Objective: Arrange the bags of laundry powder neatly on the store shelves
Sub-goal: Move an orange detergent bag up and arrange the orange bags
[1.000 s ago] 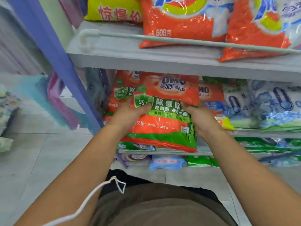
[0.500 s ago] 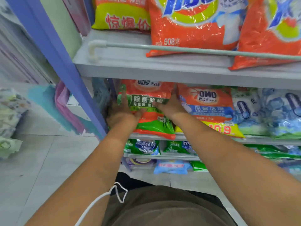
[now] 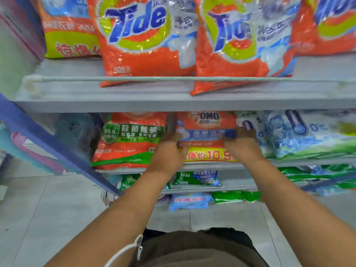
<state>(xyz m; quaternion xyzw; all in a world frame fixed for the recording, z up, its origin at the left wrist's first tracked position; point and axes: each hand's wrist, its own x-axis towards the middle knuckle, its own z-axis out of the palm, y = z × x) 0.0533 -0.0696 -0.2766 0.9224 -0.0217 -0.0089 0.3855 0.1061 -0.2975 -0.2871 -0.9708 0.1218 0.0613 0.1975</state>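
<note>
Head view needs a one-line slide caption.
Both hands, left hand and right hand, grip the OMO bag on the middle shelf.

We see a bright, evenly lit scene with soft daylight-like light and almost no hard shadows; only the space under the upper shelf [image 3: 173,105] looks dimmer. Glare sparkles on the glossy orange bags [image 3: 142,41] above. The whole picture is slightly soft, with blocky smearing at the left edge and blur on the blue-white bags [image 3: 308,133] at right. Straight lines bow near the borders.
</note>
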